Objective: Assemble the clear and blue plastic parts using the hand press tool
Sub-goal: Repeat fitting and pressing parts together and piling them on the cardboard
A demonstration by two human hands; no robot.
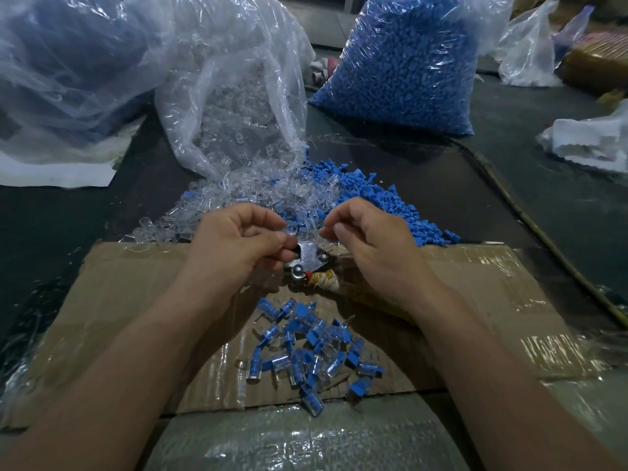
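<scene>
My left hand [238,237] pinches a small clear plastic part [291,232] between thumb and fingers, just above the metal hand press tool [311,263] lying on the cardboard. My right hand [367,236] hovers to the right of the tool with its fingers curled and the tips pinched; I cannot make out what they hold. Loose clear parts [251,195] spill from an open bag behind my hands. Loose blue parts [380,202] are heaped to the right of them. Several assembled clear-and-blue pieces [306,348] lie on the cardboard between my forearms.
A taped cardboard sheet [475,300] covers the dark table. A full bag of blue parts [401,62] stands at the back, with a clear-parts bag [238,86] and a large bag [68,62] at left. More plastic bags [530,45] sit far right. A cable [530,219] runs diagonally.
</scene>
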